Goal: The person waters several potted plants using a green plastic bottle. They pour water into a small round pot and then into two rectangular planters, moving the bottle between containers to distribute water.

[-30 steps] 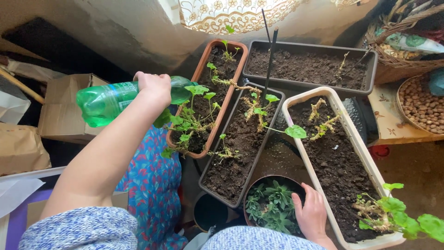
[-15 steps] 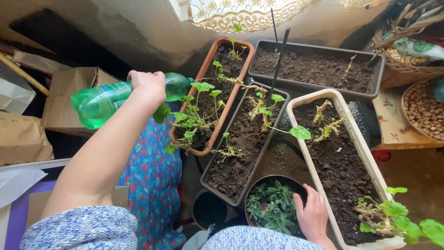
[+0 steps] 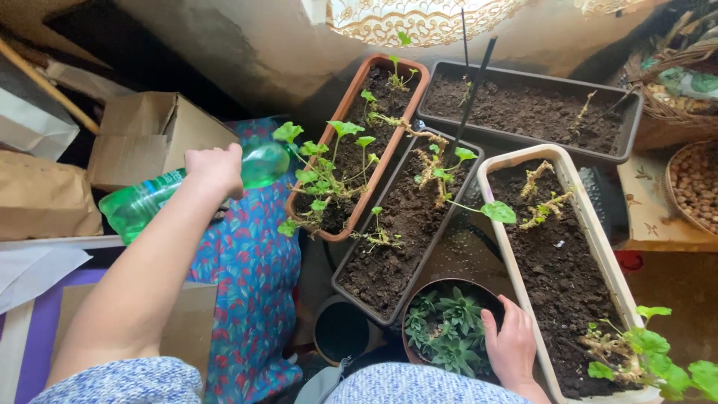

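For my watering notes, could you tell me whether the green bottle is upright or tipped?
Tipped: the green bottle lies nearly sideways in the left hand.

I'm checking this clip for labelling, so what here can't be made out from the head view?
- Green plastic bottle: the left hand covers its middle; the mouth and any water stream are too blurred among leaves to tell.
- Round dark pot of succulents: the right hand hides its right rim.
- Cream rectangular planter: its near end is cut by the bottom edge.
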